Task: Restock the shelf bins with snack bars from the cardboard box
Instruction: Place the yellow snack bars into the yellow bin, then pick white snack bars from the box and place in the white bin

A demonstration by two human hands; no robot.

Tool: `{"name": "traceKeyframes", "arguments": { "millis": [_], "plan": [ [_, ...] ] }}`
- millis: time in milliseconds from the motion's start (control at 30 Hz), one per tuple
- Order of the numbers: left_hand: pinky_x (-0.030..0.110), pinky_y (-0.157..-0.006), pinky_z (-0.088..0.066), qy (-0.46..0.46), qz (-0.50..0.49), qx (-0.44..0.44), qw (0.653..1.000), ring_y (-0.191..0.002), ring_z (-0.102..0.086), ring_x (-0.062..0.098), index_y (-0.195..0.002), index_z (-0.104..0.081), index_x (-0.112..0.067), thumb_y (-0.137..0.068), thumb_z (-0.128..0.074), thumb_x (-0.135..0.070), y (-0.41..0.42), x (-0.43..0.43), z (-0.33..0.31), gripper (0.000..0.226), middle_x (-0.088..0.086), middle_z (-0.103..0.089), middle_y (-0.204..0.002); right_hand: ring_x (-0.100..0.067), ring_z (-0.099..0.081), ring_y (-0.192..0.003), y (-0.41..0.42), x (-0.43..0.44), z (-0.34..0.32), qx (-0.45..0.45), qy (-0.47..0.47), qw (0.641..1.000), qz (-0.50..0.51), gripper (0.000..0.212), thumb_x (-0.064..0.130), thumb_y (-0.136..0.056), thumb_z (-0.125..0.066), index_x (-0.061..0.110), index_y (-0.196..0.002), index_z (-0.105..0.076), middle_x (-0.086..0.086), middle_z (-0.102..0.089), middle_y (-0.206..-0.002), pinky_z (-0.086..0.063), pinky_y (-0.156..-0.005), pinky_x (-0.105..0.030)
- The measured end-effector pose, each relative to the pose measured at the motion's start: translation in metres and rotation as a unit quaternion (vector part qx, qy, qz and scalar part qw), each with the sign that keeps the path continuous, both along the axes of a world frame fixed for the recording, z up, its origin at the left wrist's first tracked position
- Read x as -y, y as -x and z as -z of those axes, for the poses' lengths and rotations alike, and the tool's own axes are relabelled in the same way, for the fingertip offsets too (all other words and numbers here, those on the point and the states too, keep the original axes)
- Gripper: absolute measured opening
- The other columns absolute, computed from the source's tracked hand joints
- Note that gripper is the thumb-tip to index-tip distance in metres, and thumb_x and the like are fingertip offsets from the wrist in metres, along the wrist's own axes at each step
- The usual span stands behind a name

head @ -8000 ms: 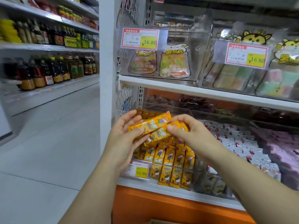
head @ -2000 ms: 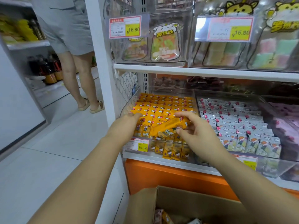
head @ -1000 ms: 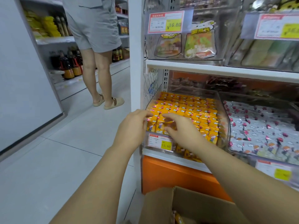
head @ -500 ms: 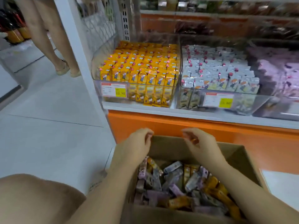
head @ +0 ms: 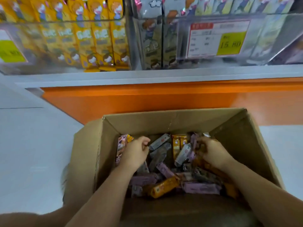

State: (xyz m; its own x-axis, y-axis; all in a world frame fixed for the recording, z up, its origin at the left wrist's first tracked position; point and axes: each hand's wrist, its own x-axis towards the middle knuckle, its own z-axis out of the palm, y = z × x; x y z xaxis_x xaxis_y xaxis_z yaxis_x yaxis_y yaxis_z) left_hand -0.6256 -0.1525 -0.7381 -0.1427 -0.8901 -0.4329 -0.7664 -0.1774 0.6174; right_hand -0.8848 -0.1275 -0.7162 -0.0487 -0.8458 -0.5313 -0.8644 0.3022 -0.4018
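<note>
I have both hands down in the one cardboard box [head: 164,122], which sits open on the floor against the foot of the shelf. The snack bars [head: 200,188] lie in a loose heap at its bottom. They are purple, grey and orange, too tangled for a full count. I can pick out one orange bar [head: 164,187] lying flat near me, two more orange ones standing against the far wall, and one pink bar [head: 121,148] upright at the left wall.

My left hand [head: 134,153] is palm down just beside that pink bar with its fingers curled in. The palm hides whatever is beneath it, so I cannot tell whether it holds anything. My right hand [head: 211,153] is at the far right of the heap, fingers bent against a purple bar [head: 194,143]. The blur there keeps me from saying whether I have really gripped it.

Above, two clear bins are plainly in view. The left bin [head: 49,22] holds yellow bars [head: 101,40] standing in rows, at least five across the front. The right bin [head: 270,15] holds grey bars [head: 150,45], two of them clear at the front and more behind its price tag [head: 218,40]. A second price tag [head: 9,51] shows at the left edge.

The bins stand on a pale shelf ledge [head: 164,76], with an orange panel [head: 147,99] under it. The floor [head: 32,153] is pale tile.
</note>
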Motion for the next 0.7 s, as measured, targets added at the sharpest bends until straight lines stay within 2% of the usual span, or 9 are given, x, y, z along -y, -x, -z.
{"name": "traceKeyframes", "arguments": {
  "millis": [167, 233, 367, 467, 567, 633, 700],
  "plan": [
    [0.031, -0.096, -0.045, -0.086, 0.088, 0.023, 0.992, -0.116, -0.056, 0.02, -0.128, -0.055, -0.014, -0.09, -0.062, -0.02, 0.021, 0.011, 0.024, 0.039, 0.003, -0.061, -0.126, -0.026, -0.056, -0.114, -0.008, 0.021, 0.024, 0.007, -0.061, 0.997, -0.048, 0.048, 0.011, -0.088, -0.061, 0.014, -0.135, -0.048, -0.009, -0.058, -0.127, -0.043, -0.084, -0.022],
    [0.031, -0.094, -0.046, -0.109, 0.129, 0.057, 0.984, -0.116, -0.056, 0.023, -0.131, -0.053, -0.017, -0.09, -0.062, -0.028, 0.029, 0.013, 0.031, 0.044, 0.005, -0.06, -0.128, -0.027, -0.056, -0.113, -0.014, 0.026, 0.032, 0.004, -0.074, 0.994, -0.082, 0.045, 0.014, -0.09, -0.06, 0.012, -0.133, -0.047, -0.011, -0.057, -0.127, -0.045, -0.087, -0.026],
    [0.034, -0.089, -0.047, -0.109, 0.17, 0.127, 0.971, -0.111, -0.058, 0.028, -0.133, -0.049, -0.021, -0.089, -0.059, -0.038, 0.039, 0.012, 0.042, 0.048, 0.01, -0.062, -0.122, -0.027, -0.056, -0.106, -0.021, 0.028, 0.049, -0.007, -0.093, 0.991, -0.1, 0.042, 0.011, -0.091, -0.055, 0.011, -0.132, -0.045, -0.014, -0.056, -0.124, -0.036, -0.071, -0.021],
    [0.032, -0.081, -0.044, -0.088, 0.194, 0.176, 0.961, -0.106, -0.059, 0.027, -0.122, -0.055, -0.02, -0.089, -0.058, -0.043, 0.042, 0.011, 0.045, 0.04, 0.007, -0.064, -0.113, -0.027, -0.057, -0.105, -0.022, 0.03, 0.057, -0.007, -0.102, 0.991, -0.087, 0.037, 0.01, -0.089, -0.059, 0.008, -0.125, -0.05, -0.014, -0.057, -0.12, -0.045, -0.077, -0.027],
    [0.031, -0.078, -0.047, -0.055, 0.157, 0.14, 0.976, -0.101, -0.059, 0.023, -0.107, -0.061, -0.022, -0.086, -0.06, -0.041, 0.041, 0.011, 0.048, 0.027, 0.002, -0.064, -0.106, -0.028, -0.055, -0.113, -0.022, 0.029, 0.059, -0.003, -0.123, 0.988, -0.097, 0.037, 0.014, -0.091, -0.058, 0.007, -0.127, -0.054, -0.012, -0.058, -0.124, -0.045, -0.092, -0.032],
    [0.03, -0.082, -0.046, -0.036, 0.103, 0.079, 0.991, -0.105, -0.056, 0.02, -0.112, -0.062, -0.024, -0.085, -0.063, -0.036, 0.038, 0.012, 0.051, 0.029, 0.0, -0.058, -0.115, -0.027, -0.057, -0.11, -0.021, 0.03, 0.06, 0.003, -0.138, 0.985, -0.102, 0.031, 0.014, -0.092, -0.055, 0.005, -0.12, -0.061, -0.012, -0.061, -0.121, -0.047, -0.09, -0.031],
    [0.023, -0.088, -0.038, -0.037, 0.071, 0.031, 0.996, -0.115, -0.049, 0.018, -0.118, -0.06, -0.022, -0.086, -0.066, -0.033, 0.036, 0.014, 0.054, 0.034, -0.001, -0.046, -0.127, -0.025, -0.059, -0.108, -0.021, 0.03, 0.061, 0.0, -0.149, 0.983, -0.109, 0.028, 0.015, -0.091, -0.057, 0.005, -0.116, -0.064, -0.012, -0.063, -0.119, -0.048, -0.089, -0.03]
  ]
}}
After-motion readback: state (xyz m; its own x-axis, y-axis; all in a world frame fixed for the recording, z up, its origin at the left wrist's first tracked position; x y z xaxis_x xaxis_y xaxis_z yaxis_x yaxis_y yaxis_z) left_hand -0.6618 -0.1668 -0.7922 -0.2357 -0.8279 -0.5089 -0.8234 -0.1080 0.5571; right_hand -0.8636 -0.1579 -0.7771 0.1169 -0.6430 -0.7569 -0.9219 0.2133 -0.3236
